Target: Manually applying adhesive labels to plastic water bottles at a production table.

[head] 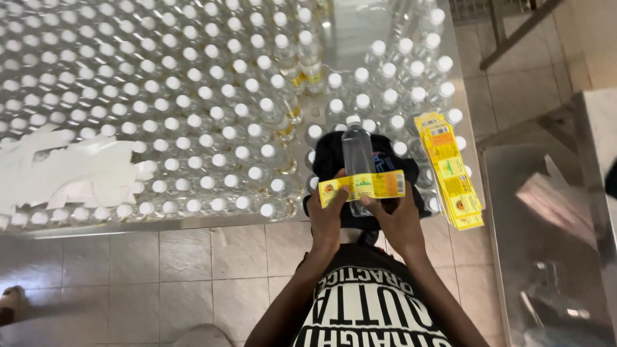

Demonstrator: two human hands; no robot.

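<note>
I hold a clear plastic bottle (357, 149) with a white cap upright over a black cloth (328, 157) at the table's near edge. A yellow label (364, 187) stretches across the bottle's lower body. My left hand (329, 215) pinches the label's left end against the bottle. My right hand (400, 222) presses the label's right end from below. A stack of yellow labels (450, 170) lies just right of my hands, on top of capped bottles.
Several capped clear bottles (193, 115) crowd the shiny metal table (128, 225); a few farther back (297, 80) wear yellow labels. White backing scraps (64, 170) lie at the left. A second steel surface (553, 257) stands at the right. Tiled floor (160, 276) lies below.
</note>
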